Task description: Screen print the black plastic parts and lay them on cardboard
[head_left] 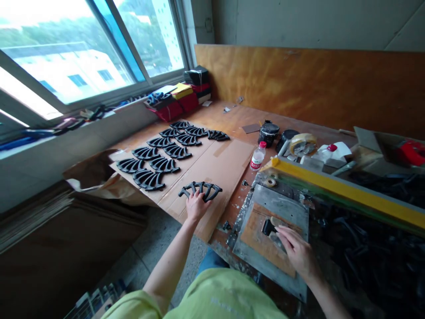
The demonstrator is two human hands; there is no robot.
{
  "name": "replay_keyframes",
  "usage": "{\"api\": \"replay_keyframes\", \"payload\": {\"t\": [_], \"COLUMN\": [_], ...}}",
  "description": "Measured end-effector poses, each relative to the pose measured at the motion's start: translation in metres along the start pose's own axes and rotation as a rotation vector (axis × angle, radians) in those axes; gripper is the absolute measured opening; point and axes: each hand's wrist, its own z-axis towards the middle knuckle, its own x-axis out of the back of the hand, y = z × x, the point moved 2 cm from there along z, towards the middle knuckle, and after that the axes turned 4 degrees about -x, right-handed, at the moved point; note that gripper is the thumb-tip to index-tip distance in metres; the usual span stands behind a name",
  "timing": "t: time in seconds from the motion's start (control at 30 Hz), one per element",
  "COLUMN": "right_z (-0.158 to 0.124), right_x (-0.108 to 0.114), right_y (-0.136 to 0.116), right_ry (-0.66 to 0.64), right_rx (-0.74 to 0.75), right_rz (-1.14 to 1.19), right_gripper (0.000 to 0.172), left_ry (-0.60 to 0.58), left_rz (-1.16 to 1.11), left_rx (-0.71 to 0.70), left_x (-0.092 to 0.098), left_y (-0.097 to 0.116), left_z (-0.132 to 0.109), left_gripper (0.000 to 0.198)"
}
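Note:
My left hand (196, 204) reaches onto the cardboard sheet (229, 168), its fingers closed on the near side of a fan-shaped row of black handle-like pieces (210, 191). Which piece the fingertips grip is partly hidden. Over to the right, my right hand (296, 249) pinches a small black piece (268, 227) above a brown board (254, 235), which lies on a grey metal plate (265, 199). More black pieces (148, 179) lie on the cardboard in several overlapping fans, left of and beyond my left hand.
A bottle with a red cap (258, 157) stands beside the cardboard, near black jars (268, 133) and tape rolls (303, 144). A yellow-edged frame (348, 188) borders a dark heap of parts (375, 252) at right. Flattened cardboard (66, 239) is stacked at left below the window.

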Motion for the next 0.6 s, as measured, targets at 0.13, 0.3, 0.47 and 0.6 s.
{"api": "replay_keyframes", "payload": {"t": [0.13,0.3,0.47,0.6], "right_z": [0.01,0.021,0.035,0.043], "right_x": [0.005,-0.002,-0.007,-0.015], "right_y": [0.008,0.018,0.028,0.027], "right_ry": [0.053,0.092,0.097,0.062], "right_rx": [-0.086,-0.156,-0.169,-0.148], "right_rz": [-0.024,-0.099,-0.202,-0.247], "right_gripper": [0.027,0.025,0.028,0.027], "left_ry": [-0.026,-0.166,-0.242,-0.268], "left_rz": [-0.05,-0.062,-0.065,-0.06], "left_rx": [-0.226,-0.463,-0.577,-0.642], "left_x": [-0.003,-0.013,-0.029,-0.039], "left_y": [0.002,0.011,0.015,0.006], "left_z": [0.082,0.194,0.29,0.349], "left_gripper": [0.053,0.054,0.056,0.06]}}
